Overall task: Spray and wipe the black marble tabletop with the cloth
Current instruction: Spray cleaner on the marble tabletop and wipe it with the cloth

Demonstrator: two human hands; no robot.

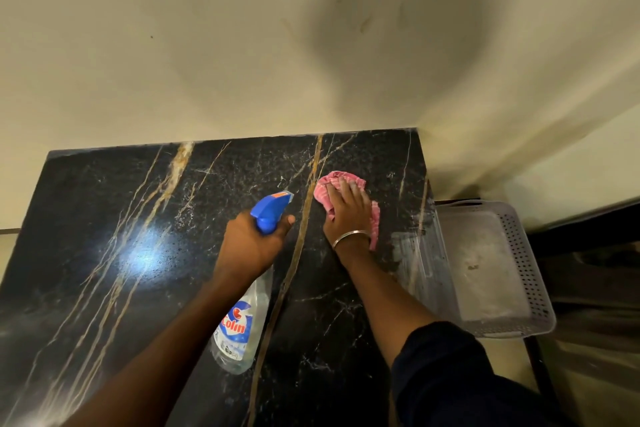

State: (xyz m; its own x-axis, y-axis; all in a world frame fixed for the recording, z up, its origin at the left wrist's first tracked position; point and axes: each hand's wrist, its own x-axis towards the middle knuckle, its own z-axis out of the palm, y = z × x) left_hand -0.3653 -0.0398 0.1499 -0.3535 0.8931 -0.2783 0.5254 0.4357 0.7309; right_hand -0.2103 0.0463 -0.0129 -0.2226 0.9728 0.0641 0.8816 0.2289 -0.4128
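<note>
The spray bottle (242, 315) carries a blue, red and white label with the word "Colin" in red letters; smaller print lower on the label is too blurred to read. An orange patch sits on top of its blue trigger head (270, 210), and any writing there cannot be made out. The bottle body is clear plastic.

The left hand (251, 243) is wrapped around the bottle's neck just under the trigger head, fingers curled closed, with 1 finger reaching forward below the nozzle. The nozzle points away from the person, toward the wall (207, 45). The bottle hangs tilted, its base toward the person and above the counter (104, 236), a black marble slab with gold and white veins and a bright glare spot left of the hand.

The pink cloth (327, 189), crumpled and ribbed, lies on the counter near its far right corner. The right hand (346, 208) lies flat on top of it, fingers spread and pressing down, palm covering the middle of the cloth; pink fabric shows beyond the fingertips and along the right side of the wrist. A thin metal bangle (349, 237) circles that wrist, and a dark sleeve (450, 374) covers the forearm nearer the camera.

The 2 hands are near each other, apart, with a gold vein running between them. A pale perforated plastic basket (519, 270) sits just beside the counter's right edge.
</note>
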